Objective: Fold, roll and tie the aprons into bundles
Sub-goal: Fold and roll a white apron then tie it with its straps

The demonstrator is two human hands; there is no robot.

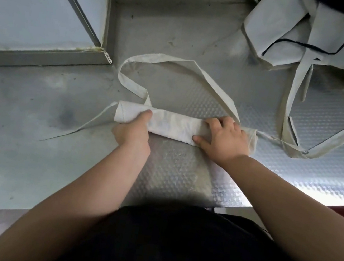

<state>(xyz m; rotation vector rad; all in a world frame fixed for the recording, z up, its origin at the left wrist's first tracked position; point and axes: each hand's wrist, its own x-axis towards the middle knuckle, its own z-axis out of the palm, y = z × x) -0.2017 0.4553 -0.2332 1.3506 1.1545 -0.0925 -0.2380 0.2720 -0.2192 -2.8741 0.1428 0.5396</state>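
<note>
Cream rolled cloth apron [173, 126] is lying crosswise. Left hand [133, 129] and right hand [223, 139] are gripping it; its strap [176, 59] is trailing beyond.

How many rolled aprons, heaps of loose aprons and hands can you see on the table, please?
rolled apron: 1
heap of loose aprons: 1
hands gripping the roll: 2, left hand and right hand
Total: 4
</note>
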